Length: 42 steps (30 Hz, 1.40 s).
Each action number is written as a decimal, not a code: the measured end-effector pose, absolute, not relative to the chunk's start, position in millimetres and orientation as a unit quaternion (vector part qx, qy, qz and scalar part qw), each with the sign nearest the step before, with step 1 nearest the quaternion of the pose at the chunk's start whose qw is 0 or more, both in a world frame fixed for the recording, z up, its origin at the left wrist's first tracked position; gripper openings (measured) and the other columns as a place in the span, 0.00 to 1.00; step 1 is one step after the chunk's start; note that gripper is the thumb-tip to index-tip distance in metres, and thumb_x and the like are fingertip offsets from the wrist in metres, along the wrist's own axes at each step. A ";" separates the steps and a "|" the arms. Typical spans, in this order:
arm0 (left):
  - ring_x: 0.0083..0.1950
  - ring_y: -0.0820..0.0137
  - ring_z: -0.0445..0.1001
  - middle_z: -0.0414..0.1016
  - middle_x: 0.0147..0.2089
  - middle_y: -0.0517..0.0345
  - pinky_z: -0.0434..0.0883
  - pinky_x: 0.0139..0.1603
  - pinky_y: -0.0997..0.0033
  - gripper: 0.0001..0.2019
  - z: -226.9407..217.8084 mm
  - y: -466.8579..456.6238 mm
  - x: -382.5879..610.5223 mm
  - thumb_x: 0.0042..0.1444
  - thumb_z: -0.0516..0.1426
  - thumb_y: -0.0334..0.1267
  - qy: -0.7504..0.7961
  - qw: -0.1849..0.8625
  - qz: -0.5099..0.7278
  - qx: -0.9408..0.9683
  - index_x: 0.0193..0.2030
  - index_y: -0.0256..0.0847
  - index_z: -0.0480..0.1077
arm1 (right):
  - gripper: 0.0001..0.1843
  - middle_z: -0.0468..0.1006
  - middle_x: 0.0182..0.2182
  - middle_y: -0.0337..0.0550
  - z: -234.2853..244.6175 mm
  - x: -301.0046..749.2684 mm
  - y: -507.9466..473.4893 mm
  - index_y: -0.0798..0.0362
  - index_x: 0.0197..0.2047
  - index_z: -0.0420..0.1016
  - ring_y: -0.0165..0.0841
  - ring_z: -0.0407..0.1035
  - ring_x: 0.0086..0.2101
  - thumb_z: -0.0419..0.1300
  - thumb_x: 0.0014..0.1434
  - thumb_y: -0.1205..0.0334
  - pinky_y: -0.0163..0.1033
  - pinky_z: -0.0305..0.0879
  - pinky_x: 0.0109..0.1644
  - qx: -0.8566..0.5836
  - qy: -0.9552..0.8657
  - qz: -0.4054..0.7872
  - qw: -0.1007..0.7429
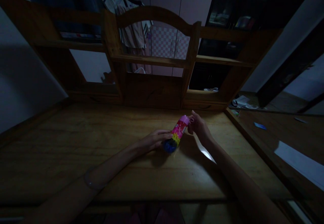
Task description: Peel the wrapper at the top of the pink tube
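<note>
A small bottle with a pink cap, a pink and yellow wrapper and a blue-black lower end is tilted above the wooden board, its cap toward the upper right. My left hand grips its lower part from the left, fingers around the side. At the cap end, my right hand is closed with its fingertips on a thin pink loop beside the cap. A pale shiny strip shows beside my right forearm; whether it is an object or reflected light is unclear.
The wooden board ends at a shelf headboard with cubbies and small drawers. Over the right edge, a lower brown surface holds a blue card and a white sheet. Clothes hang behind the headboard.
</note>
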State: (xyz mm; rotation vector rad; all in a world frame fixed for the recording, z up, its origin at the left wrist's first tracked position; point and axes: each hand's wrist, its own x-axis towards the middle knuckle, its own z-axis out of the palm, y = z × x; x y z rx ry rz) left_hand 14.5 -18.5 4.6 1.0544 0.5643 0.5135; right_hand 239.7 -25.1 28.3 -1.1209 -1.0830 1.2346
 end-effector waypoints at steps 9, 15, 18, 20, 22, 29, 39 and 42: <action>0.50 0.62 0.74 0.70 0.55 0.42 0.73 0.48 0.60 0.28 7.5 -14.9 12.6 0.51 0.63 0.37 0.229 0.800 0.267 0.487 0.58 0.37 0.63 | 0.13 0.70 0.29 0.38 28.8 241.0 -25.3 0.54 0.32 0.74 0.26 0.62 0.24 0.65 0.53 0.51 0.35 0.60 0.29 -0.417 -0.476 0.510 0.583; 0.51 0.61 0.72 0.71 0.53 0.43 0.72 0.45 0.66 0.33 9.2 -17.7 13.0 0.45 0.67 0.35 0.234 0.767 0.279 0.528 0.59 0.37 0.62 | 0.12 0.70 0.29 0.36 26.2 240.4 -24.8 0.53 0.33 0.75 0.25 0.62 0.25 0.68 0.50 0.54 0.34 0.60 0.30 -0.429 -0.476 0.501 0.581; 0.52 0.62 0.72 0.72 0.53 0.46 0.70 0.49 0.67 0.36 10.5 -18.8 14.1 0.42 0.68 0.34 0.241 0.740 0.291 0.556 0.59 0.39 0.62 | 0.12 0.71 0.31 0.37 26.1 239.3 -25.2 0.53 0.35 0.76 0.25 0.63 0.26 0.68 0.50 0.55 0.33 0.60 0.31 -0.429 -0.480 0.500 0.579; 0.52 0.63 0.72 0.73 0.53 0.48 0.68 0.52 0.65 0.37 12.0 -19.4 14.6 0.42 0.68 0.35 0.255 0.714 0.301 0.578 0.60 0.40 0.62 | 0.12 0.72 0.32 0.38 27.1 237.4 -26.2 0.53 0.35 0.76 0.26 0.63 0.26 0.66 0.52 0.54 0.33 0.60 0.31 -0.428 -0.484 0.498 0.578; 0.52 0.62 0.72 0.73 0.53 0.48 0.66 0.54 0.63 0.36 13.4 -19.2 14.6 0.41 0.68 0.37 0.277 0.679 0.314 0.603 0.60 0.40 0.64 | 0.12 0.72 0.32 0.38 29.0 235.3 -27.6 0.52 0.36 0.76 0.26 0.63 0.26 0.64 0.53 0.52 0.34 0.61 0.32 -0.420 -0.487 0.499 0.581; 0.50 0.62 0.72 0.74 0.51 0.53 0.67 0.51 0.65 0.31 13.8 -15.6 14.0 0.42 0.68 0.40 0.316 0.578 0.339 0.671 0.55 0.40 0.68 | 0.09 0.74 0.35 0.41 38.1 232.6 -32.6 0.52 0.36 0.76 0.30 0.66 0.31 0.61 0.53 0.58 0.35 0.63 0.33 -0.386 -0.490 0.516 0.587; 0.54 0.61 0.71 0.73 0.53 0.52 0.66 0.55 0.63 0.25 -1.2 -5.9 11.0 0.45 0.63 0.33 0.387 0.382 0.414 0.730 0.54 0.40 0.69 | 0.08 0.75 0.36 0.40 30.7 234.4 -28.6 0.51 0.37 0.77 0.29 0.65 0.30 0.65 0.53 0.58 0.36 0.62 0.35 -0.391 -0.499 0.486 0.601; 0.52 0.61 0.72 0.74 0.53 0.52 0.68 0.53 0.63 0.25 -1.1 -4.9 10.6 0.46 0.63 0.35 0.399 0.387 0.413 0.721 0.54 0.40 0.69 | 0.10 0.75 0.34 0.40 26.7 236.5 -26.8 0.51 0.38 0.77 0.28 0.64 0.29 0.65 0.54 0.56 0.36 0.62 0.36 -0.402 -0.501 0.474 0.602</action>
